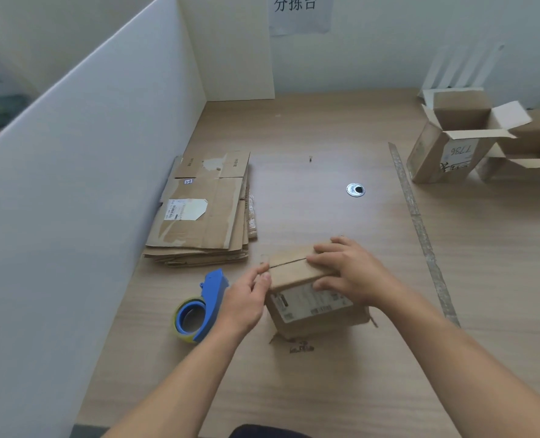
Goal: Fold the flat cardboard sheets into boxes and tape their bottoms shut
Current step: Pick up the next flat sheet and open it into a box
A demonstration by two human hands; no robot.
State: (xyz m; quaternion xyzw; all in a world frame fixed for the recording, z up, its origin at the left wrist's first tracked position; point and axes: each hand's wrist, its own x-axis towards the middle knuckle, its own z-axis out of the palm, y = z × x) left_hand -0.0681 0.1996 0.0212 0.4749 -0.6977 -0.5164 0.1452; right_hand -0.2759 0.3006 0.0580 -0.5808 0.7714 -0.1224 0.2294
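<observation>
The left hand (pixel 246 298) has its grip nearly closed. Thumb and forefinger pinch at the top left edge of the box (pixel 289 275); whether clear tape lies between them is too faint to tell. The right hand (pixel 347 273) has a loose, open grip, with the fingers spread flat on the box top over the flap seam and the thumb on the near face. It hides the right half of the top.

The box stands on the worktop (pixel 325 390) between both hands. Its lower flaps are crumpled against the surface and its label is too blurred to read.

Just beside the left grip, on its outer side, lies the blue tape dispenser (pixel 213 286), partly covered by the wrist. Beyond that are the stacked flat cardboard sheets (pixel 199 216), close to the white partition (pixel 88 200) that walls off that side.

Ahead of the grips the worktop is bare up to a metal grommet (pixel 355 189). Outside the right grip runs a worn strip (pixel 420 229). Well past it stand open boxes (pixel 448 147), cut off by the frame edge.
</observation>
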